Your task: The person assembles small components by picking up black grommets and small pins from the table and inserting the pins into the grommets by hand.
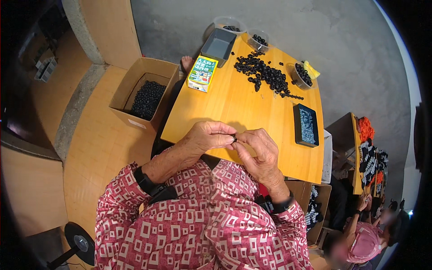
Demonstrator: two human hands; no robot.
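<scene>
My left hand [207, 136] and my right hand [261, 155] meet over the near edge of the yellow wooden table [198, 108]. Between their fingertips they pinch a small black part [234, 138], mostly covered by the fingers; its exact shape cannot be made out. Farther back lies a loose pile of small black ring-like parts [270, 78]. To the right of my hands stands a black tray [307, 144] holding many small, pale, shiny pieces [307, 123].
A grey bin [219, 45], a yellow-green carton [202, 74] and clear tubs [258, 40] of black parts line the far side. A tub with a yellow cloth [311, 69] sits at right. Left stands a cardboard box [135, 118] of black parts; a co-worker [362, 243] sits lower right.
</scene>
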